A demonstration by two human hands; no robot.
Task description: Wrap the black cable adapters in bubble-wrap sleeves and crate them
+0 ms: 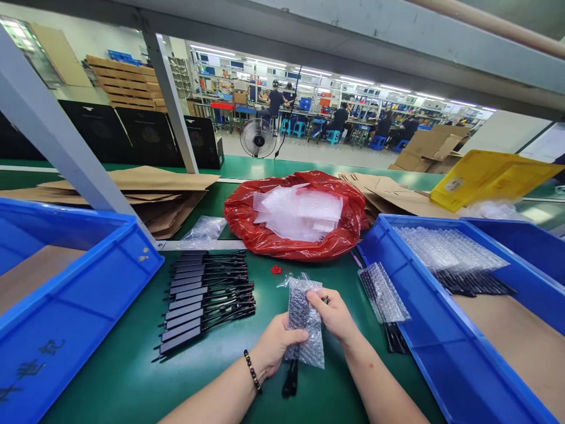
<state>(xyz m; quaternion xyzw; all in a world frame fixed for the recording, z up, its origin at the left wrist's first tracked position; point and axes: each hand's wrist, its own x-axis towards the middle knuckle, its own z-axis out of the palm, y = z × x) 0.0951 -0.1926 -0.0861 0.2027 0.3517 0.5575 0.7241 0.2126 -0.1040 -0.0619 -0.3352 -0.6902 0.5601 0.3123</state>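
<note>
My left hand and my right hand both grip a clear bubble-wrap bag held upright over the green table. A black cable end sticks out of the bag's bottom. To the left lies a row of several black flat parts with cables. Another bubble-wrapped part leans against the right blue bin, which holds more wrapped parts.
A red plastic bag of empty bubble bags sits behind my hands. A blue bin stands at left, a yellow bin far right, flattened cardboard behind. A small red piece lies on the table. People work at distant benches.
</note>
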